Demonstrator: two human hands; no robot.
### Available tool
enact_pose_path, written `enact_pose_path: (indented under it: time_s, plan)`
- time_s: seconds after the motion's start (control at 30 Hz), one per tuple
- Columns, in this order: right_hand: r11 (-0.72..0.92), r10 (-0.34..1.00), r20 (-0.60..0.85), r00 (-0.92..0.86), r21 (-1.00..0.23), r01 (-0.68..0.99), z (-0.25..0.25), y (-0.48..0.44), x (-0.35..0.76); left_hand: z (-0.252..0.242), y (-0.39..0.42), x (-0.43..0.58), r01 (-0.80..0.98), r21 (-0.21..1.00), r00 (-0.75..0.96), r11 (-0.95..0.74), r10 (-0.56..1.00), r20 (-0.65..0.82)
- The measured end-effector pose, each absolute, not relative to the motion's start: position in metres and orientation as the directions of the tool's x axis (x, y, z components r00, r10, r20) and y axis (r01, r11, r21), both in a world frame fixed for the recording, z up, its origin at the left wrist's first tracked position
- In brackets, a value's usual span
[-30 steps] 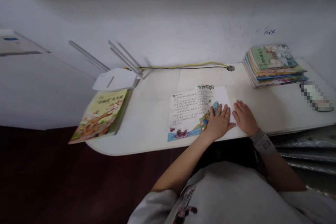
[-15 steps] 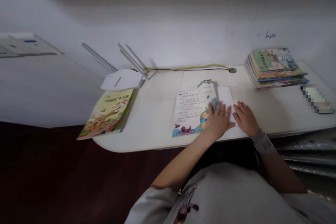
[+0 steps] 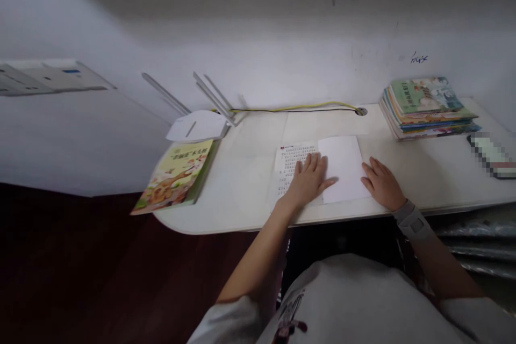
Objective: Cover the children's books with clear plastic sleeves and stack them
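An open book lies near the desk's front edge, with a printed page point(image 3: 289, 164) on the left and a blank white page point(image 3: 342, 169) on the right. Spread flat over the printed page is my left hand point(image 3: 309, 180), its thumb reaching onto the white page. My right hand point(image 3: 382, 183) rests at the white page's right edge, fingers apart. Neither hand grips anything. The lower part of the printed page is partly hidden by my left hand and forearm.
A yellow-green book point(image 3: 175, 174) overhangs the left edge of the white desk point(image 3: 237, 188), before a white router point(image 3: 197, 124) with antennas. Stacked books point(image 3: 429, 105) and a blurred phone point(image 3: 494, 156) are at the right. Cables run along the wall.
My left hand has moved left and the illustrated page that was curled under it no longer shows. The right page now lies flat and white. My right hand stays beside the book.
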State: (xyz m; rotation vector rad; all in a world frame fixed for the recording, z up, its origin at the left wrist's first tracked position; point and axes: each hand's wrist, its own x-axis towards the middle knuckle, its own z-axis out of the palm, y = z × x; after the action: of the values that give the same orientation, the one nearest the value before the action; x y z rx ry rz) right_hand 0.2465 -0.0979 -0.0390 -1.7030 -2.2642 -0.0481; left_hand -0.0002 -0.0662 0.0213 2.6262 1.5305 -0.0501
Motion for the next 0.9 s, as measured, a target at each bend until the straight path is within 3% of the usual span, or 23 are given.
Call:
enact_pose_path:
  time_s: [0.27,0.9]
  plan:
    - [0.468,0.884,0.062,-0.464,-0.141,0.872,-0.024,-0.067,0.276,-0.003,-0.052,-0.003,0.840,0.089,0.541,-0.535,0.839,-0.061]
    - [0.542,0.839,0.033,-0.543,-0.120,0.832,-0.021,-0.065,0.278,-0.002,-0.045,0.011,0.786,0.137,0.617,-0.603,0.780,-0.107]
